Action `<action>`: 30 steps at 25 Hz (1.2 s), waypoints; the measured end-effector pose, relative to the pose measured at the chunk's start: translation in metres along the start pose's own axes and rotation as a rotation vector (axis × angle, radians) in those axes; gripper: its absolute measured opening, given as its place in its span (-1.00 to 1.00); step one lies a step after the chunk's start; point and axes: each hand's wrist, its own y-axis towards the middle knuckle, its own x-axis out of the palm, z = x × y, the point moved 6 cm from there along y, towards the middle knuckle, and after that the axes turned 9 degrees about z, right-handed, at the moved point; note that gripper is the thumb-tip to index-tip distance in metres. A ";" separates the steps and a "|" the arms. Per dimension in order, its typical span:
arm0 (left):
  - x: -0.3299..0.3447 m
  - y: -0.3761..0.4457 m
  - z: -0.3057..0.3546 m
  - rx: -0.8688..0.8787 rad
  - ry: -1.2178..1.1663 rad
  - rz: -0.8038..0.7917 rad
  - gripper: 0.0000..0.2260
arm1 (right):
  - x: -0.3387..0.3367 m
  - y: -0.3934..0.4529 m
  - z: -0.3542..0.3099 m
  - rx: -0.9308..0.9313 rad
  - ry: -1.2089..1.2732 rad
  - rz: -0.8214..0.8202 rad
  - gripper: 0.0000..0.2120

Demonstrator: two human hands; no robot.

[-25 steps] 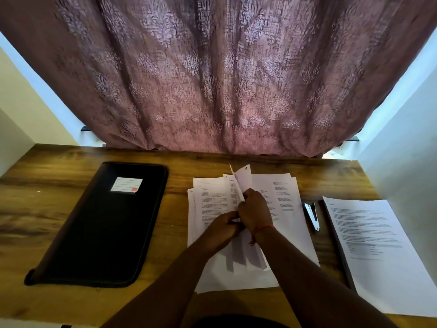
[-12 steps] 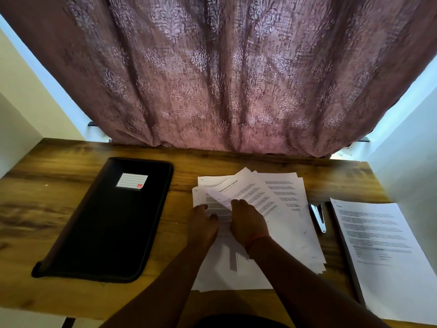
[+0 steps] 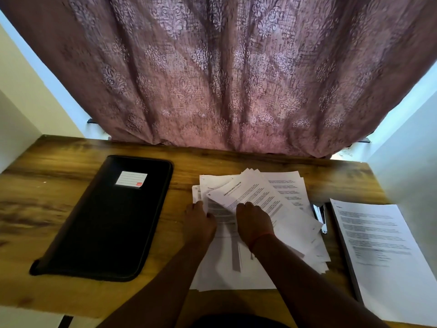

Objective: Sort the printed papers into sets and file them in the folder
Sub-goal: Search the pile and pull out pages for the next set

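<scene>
A loose pile of printed papers (image 3: 288, 190) lies fanned out in the middle of the wooden desk (image 3: 59, 176). My right hand (image 3: 254, 222) rests on a tilted top sheet (image 3: 250, 192) with its fingers down on the page. My left hand (image 3: 199, 220) lies at the pile's left edge, thumb touching the sheets. A black zipped folder (image 3: 106, 223) with a white label lies shut on the left of the desk. A separate stack of printed pages (image 3: 383, 254) sits at the right.
A stapler (image 3: 319, 215) lies between the middle pile and the right stack. A patterned mauve curtain (image 3: 224, 74) hangs down to the desk's back edge. White walls close in on both sides.
A second ago both hands held a sheet lifted upright above the pile. That sheet has come down and now lies tilted on the pile, with both hands spread apart and flat.
</scene>
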 end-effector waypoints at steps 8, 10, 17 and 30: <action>0.005 -0.002 -0.006 0.007 0.165 -0.060 -0.66 | 0.007 0.004 0.011 0.086 0.096 -0.174 -0.74; 0.007 0.000 -0.008 0.002 0.152 -0.057 -0.68 | 0.008 0.000 0.010 0.058 0.055 -0.162 -0.78; 0.017 0.004 -0.019 0.013 0.155 -0.060 -0.70 | 0.027 -0.015 0.003 -0.176 -0.121 -0.364 -0.58; 0.017 0.005 -0.022 -0.040 0.089 -0.066 -0.66 | -0.003 -0.012 0.034 0.119 0.106 0.056 -0.80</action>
